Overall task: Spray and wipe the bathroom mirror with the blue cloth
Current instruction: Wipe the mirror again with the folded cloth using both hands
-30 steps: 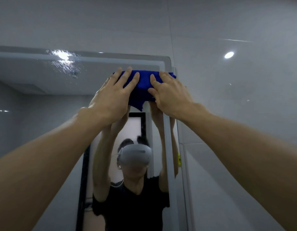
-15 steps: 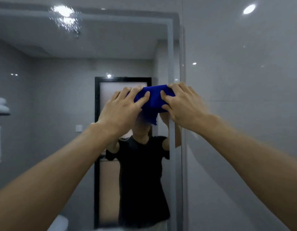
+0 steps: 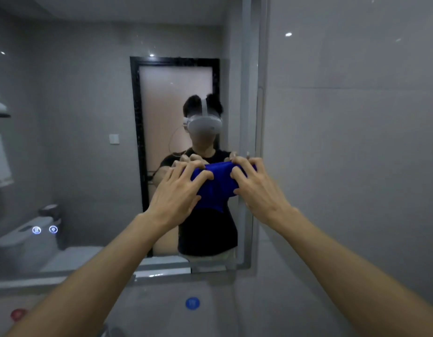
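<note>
Blue cloth (image 3: 214, 184): bunched and pressed against the bathroom mirror (image 3: 89, 142), close to its right edge, about level with the reflected chest. Soft and limp by the look of the folds, light, likely to crumple or slide under uneven pressure rather than resist; best held flat under spread fingers on both ends, with the loose lower corner left hanging. Glass beneath probably slick, more so if still wet from spray, though no droplets readable in this blur. Left hand (image 3: 179, 190) on the cloth's left end, fingers fanned and bent at the knuckles, tips digging into the fabric. Right hand (image 3: 254, 186) on the right end, same clawed spread, fingertips curled over the upper edge, next to the mirror frame (image 3: 247, 93). Both forearms stretched forward and slightly upward, wrists roughly level, palms toward the glass. Judged mid-wipe, with the lower strip of glass not yet reached. Below, a grey counter (image 3: 210, 288) carrying a round blue marker (image 3: 192, 303) and a red one (image 3: 18, 314).
</note>
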